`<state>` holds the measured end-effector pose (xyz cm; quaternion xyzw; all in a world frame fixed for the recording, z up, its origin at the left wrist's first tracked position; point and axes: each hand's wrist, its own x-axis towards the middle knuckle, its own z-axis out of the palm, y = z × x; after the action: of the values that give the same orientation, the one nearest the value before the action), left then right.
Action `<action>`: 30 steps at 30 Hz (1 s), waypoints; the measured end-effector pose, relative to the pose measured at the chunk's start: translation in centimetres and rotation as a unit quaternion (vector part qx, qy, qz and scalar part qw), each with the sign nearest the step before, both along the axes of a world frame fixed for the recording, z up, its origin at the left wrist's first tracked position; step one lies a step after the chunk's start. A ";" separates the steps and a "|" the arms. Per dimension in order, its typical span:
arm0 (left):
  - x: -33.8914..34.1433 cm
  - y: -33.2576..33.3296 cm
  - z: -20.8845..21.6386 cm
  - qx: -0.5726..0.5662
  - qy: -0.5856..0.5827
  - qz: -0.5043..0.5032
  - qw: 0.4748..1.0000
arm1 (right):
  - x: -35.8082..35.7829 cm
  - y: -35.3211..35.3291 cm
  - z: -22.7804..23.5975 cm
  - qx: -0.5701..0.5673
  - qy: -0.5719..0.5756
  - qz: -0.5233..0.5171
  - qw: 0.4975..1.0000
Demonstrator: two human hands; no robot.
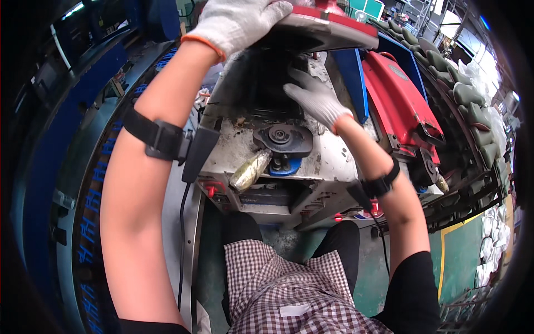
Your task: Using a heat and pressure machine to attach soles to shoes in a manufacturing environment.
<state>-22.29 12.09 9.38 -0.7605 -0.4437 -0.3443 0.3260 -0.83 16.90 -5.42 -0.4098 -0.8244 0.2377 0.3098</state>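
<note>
My left hand, in a white knit glove with an orange cuff, grips the near left edge of a raised lid with a red top. Below the lid lies the dark cavity of a worn white machine. Over the cavity's right side is my right hand, also gloved, with its fingers apart and nothing seen in them. Whether its fingertips touch the dark surface I cannot tell. On the machine's front sit a dark metal latch plate and a tape-wrapped handle.
To the right stands a similar machine with a closed red lid. Beyond it, a rack holds several grey-green moulded pieces. A rail with blue markings runs along my left. Red knobs stick out of the machine's front.
</note>
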 end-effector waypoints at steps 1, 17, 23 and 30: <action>-0.2 0.0 0.0 -0.076 0.008 0.064 0.995 | -1.6 2.3 -0.1 -0.002 -0.038 -0.026 0.999; -4.1 -10.7 -11.7 -0.165 -0.509 -0.259 0.804 | 1.1 1.0 -0.1 -0.331 0.425 0.109 0.835; -3.5 -17.7 -17.5 -0.224 -0.857 -0.372 0.277 | -0.4 -8.0 0.8 -0.313 0.487 0.255 0.774; 0.5 -21.9 -18.1 -0.221 -0.785 -0.443 0.373 | -6.2 -16.0 2.7 -0.255 0.424 0.362 0.790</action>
<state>-21.83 -9.80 -8.68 -0.2819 -0.1604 -0.7716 -0.5473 -7.00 0.90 -2.74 -0.0040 -0.6074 0.6841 0.4038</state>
